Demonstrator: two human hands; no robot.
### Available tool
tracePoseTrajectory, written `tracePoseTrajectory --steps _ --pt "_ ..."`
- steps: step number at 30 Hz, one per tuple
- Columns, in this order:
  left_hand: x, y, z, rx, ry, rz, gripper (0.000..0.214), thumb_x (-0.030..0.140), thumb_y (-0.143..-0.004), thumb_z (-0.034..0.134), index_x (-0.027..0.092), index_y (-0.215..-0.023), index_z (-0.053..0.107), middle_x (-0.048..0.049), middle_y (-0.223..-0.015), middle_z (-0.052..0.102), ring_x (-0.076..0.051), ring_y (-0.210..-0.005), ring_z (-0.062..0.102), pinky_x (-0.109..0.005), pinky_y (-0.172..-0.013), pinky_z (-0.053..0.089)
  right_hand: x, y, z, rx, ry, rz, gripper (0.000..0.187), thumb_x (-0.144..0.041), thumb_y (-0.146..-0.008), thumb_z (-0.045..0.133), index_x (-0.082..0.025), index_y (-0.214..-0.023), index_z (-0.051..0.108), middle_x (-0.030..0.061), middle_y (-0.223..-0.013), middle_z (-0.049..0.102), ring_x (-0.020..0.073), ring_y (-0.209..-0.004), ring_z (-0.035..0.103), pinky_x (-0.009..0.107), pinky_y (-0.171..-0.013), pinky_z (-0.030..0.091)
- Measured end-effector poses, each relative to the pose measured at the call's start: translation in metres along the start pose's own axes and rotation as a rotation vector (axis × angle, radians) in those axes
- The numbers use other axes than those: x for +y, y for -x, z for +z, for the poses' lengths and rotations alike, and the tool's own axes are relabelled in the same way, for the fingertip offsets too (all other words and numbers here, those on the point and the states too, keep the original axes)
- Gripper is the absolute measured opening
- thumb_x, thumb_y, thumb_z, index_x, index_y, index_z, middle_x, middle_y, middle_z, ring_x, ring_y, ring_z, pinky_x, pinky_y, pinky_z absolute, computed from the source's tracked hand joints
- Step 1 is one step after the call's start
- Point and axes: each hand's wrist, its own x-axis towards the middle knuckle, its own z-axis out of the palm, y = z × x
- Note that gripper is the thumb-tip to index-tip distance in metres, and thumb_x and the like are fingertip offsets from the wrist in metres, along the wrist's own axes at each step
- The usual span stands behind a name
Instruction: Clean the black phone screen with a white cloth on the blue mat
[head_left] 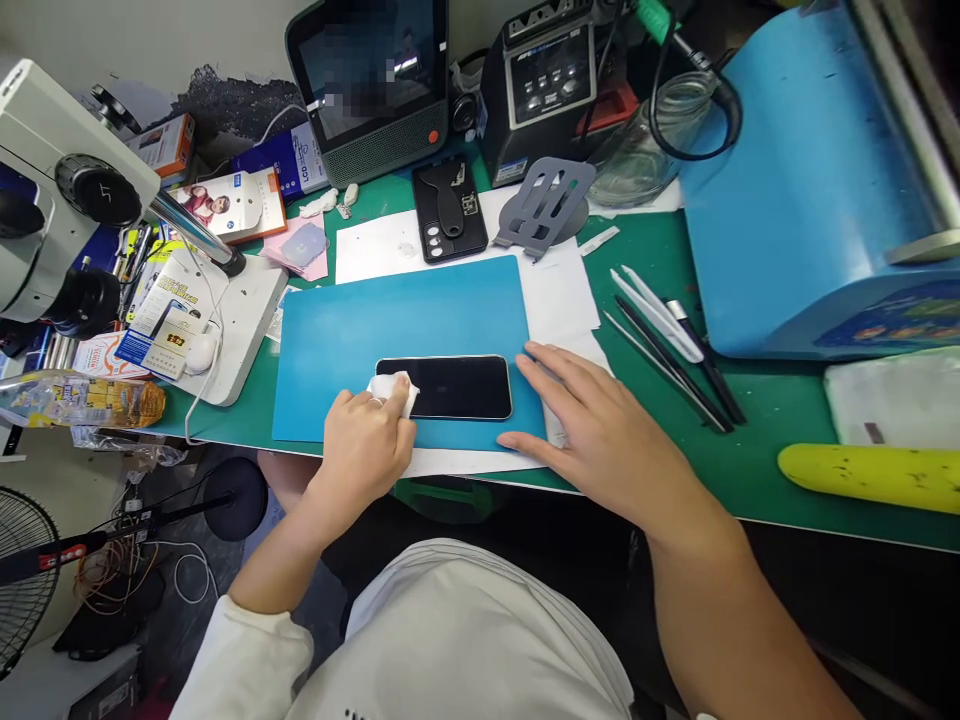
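A smartphone (461, 388) with a dark screen lies face up, sideways, on a blue mat (397, 310). My left hand (365, 437) is closed on a crumpled white wipe (391, 388), its index finger pressing the wipe onto the phone's left end. That end of the phone is partly covered by the wipe and fingers. On the mat's right edge rests my right hand (581, 415), fingers spread and holding nothing, a little apart from the phone's right end. White paper (555, 295) shows beneath the mat.
Tweezers and pen-like tools (671, 345) lie right of my right hand, beside a large blue machine (787, 200). Behind the mat are a black phone case (450, 210) and a grey phone stand (547, 200). A microscope (97, 190) stands left; a yellow-handled object (870, 478) lies front right.
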Motion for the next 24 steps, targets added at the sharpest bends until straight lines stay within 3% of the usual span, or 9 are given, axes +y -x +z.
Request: tracePoseTrajectory --steps 5,9,12,19,22,24 --pt "-0.002 0.022 0.003 0.019 0.039 0.011 0.055 0.015 -0.097 0.037 0.013 -0.144 0.065 -0.0018 -0.060 0.063 -0.022 -0.064 0.061 -0.036 -0.067 0.034 0.001 0.000 -0.001 -0.015 0.006 0.010 0.087 -0.064 -0.103 0.051 -0.022 -0.173 0.019 0.0221 -0.164 0.049 0.0420 -0.150 0.050 0.063 -0.119 0.046" --pt "-0.003 0.016 0.001 -0.012 0.036 0.035 0.055 0.014 -0.098 0.036 0.013 -0.144 0.065 -0.0025 -0.063 0.066 -0.023 -0.068 0.063 -0.036 -0.068 0.035 0.000 -0.001 -0.001 0.004 0.002 -0.011 0.086 -0.062 -0.103 0.051 -0.019 -0.171 0.024 0.0241 -0.162 0.051 0.0422 -0.149 0.050 0.062 -0.118 0.047" --pt "0.010 0.000 -0.001 -0.038 0.017 0.081 0.054 0.015 -0.098 0.038 0.010 -0.146 0.062 -0.0060 -0.071 0.072 -0.025 -0.075 0.068 -0.037 -0.070 0.039 0.000 -0.002 0.000 0.022 0.001 -0.022 0.086 -0.062 -0.102 0.053 -0.017 -0.170 0.027 0.0249 -0.162 0.051 0.0415 -0.148 0.051 0.061 -0.118 0.047" --pt "0.064 -0.024 -0.002 -0.072 0.068 0.264 0.052 0.023 -0.104 0.040 0.002 -0.148 0.056 -0.0113 -0.078 0.077 -0.028 -0.083 0.074 -0.040 -0.077 0.047 0.000 -0.003 -0.001 0.064 0.028 -0.058 0.080 -0.060 -0.104 0.051 -0.013 -0.167 0.033 0.0264 -0.158 0.054 0.0397 -0.146 0.054 0.056 -0.115 0.051" --pt "0.069 -0.025 -0.005 -0.089 0.072 0.275 0.052 0.025 -0.105 0.040 0.003 -0.150 0.057 -0.0120 -0.080 0.078 -0.028 -0.083 0.075 -0.039 -0.076 0.047 0.000 -0.003 -0.001 0.071 0.034 -0.068 0.079 -0.059 -0.104 0.051 -0.013 -0.166 0.033 0.0263 -0.158 0.054 0.0387 -0.146 0.055 0.055 -0.114 0.052" --pt "0.062 -0.023 -0.008 -0.096 0.067 0.252 0.051 0.024 -0.104 0.041 0.008 -0.150 0.060 -0.0101 -0.079 0.078 -0.027 -0.081 0.074 -0.038 -0.076 0.046 0.001 -0.003 -0.001 0.074 0.026 -0.066 0.080 -0.060 -0.104 0.051 -0.013 -0.166 0.033 0.0262 -0.158 0.054 0.0389 -0.147 0.054 0.055 -0.114 0.051"
